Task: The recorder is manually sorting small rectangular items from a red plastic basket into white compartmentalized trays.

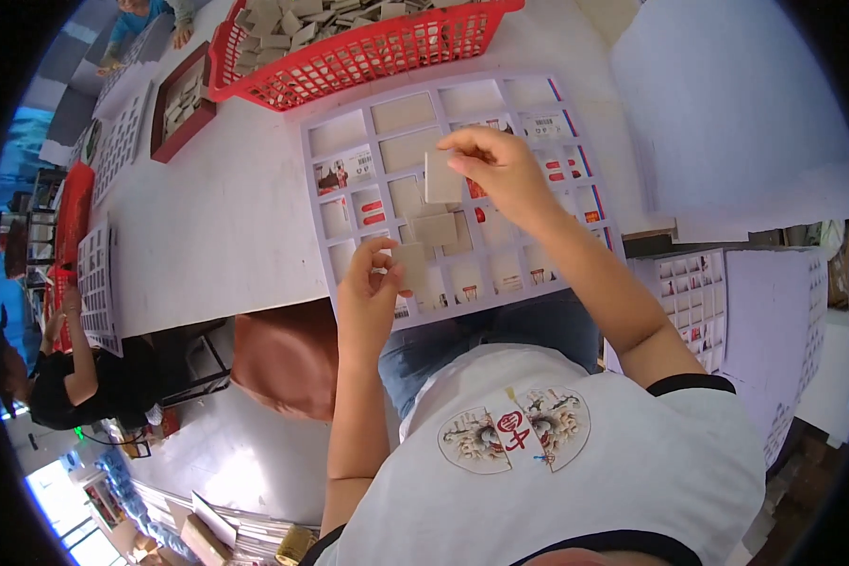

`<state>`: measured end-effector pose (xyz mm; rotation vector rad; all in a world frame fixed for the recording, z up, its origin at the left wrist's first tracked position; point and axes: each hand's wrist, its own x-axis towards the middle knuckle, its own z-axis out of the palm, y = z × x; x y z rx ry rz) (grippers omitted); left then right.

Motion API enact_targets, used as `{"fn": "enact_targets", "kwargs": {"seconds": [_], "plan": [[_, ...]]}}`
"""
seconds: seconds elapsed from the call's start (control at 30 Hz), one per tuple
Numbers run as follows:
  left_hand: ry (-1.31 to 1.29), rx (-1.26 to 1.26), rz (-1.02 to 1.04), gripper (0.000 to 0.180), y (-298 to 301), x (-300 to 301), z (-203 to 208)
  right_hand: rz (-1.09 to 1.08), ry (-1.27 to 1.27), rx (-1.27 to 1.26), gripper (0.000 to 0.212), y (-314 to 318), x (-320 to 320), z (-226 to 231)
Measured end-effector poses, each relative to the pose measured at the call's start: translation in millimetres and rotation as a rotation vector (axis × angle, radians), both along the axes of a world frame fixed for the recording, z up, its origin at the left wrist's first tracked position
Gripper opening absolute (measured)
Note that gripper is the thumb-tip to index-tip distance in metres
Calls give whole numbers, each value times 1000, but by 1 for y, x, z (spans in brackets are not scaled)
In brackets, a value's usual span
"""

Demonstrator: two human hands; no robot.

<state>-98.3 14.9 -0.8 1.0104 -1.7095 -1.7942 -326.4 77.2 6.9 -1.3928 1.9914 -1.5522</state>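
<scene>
A white grid board [349, 247] with rectangular openings lies on the table before me; some openings show red printed pictures, others plain grey card. Over its upper middle, my right hand [505, 170] is closed, pinching a thick grey cardboard piece [440, 179] between thumb and fingers, tilted upright. At the board's near left part, my left hand [366, 288] is closed on another grey cardboard piece [411, 268]. Between the two hands, a loose cardboard piece [433, 229] rests on the board, lying over a grid bar.
Beyond the board stands a red plastic basket [368, 61] heaped with grey cardboard pieces. A dark red box [185, 106] with similar pieces is to its left. Two people work at the left, with more grid boards [94, 283]. A brown stool [283, 363] stands by the table edge.
</scene>
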Motion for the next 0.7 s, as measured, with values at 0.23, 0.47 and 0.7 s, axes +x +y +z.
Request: {"fn": "enact_targets", "kwargs": {"seconds": [0.23,0.47,0.7], "plan": [[-234,-317,-139,28,21,13,-11,217,-259,518,8,66,55,-5],[-307,-805,-105,30,26,13,-19,211,237,301,5,76,62,-30],[-340,-829,-238,34,27,10,-17,400,603,442,10,80,62,-18]]}}
